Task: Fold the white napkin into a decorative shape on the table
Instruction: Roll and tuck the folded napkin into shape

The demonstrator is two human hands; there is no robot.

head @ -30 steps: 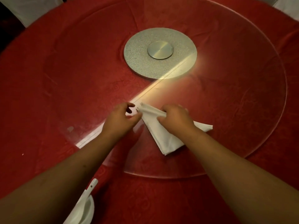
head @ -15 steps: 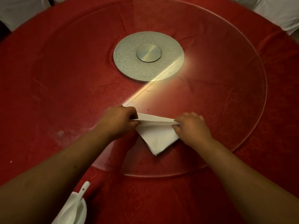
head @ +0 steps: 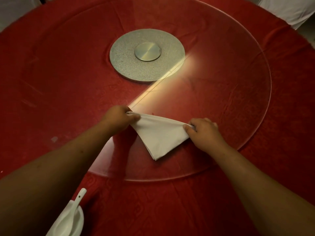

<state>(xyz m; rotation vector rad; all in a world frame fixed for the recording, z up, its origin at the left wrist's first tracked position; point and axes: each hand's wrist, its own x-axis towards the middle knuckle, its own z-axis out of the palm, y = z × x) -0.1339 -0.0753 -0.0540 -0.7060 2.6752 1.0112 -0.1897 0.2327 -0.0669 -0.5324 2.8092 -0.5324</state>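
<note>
The white napkin [head: 160,135] is folded into a layered triangle, its point aimed at me, on the near part of the glass turntable [head: 247,130]. My left hand [head: 119,119] pinches its far left corner. My right hand [head: 202,132] pinches the right corner. Between the two hands the napkin's top edge is pulled taut and lifted slightly off the glass, while the pointed end rests on it.
The round table is covered by a red cloth [head: 153,206]. A silver turntable hub [head: 147,54] sits at the centre under the glass. A white bowl [head: 75,223] with a white spoon [head: 75,205] stands at the near left edge. White chair covers [head: 289,9] show at the back.
My hands have drawn apart along the napkin's top edge, stretching it wider. My right hand slid from the napkin's middle to its right corner, and the folded edge now runs taut between both hands.
</note>
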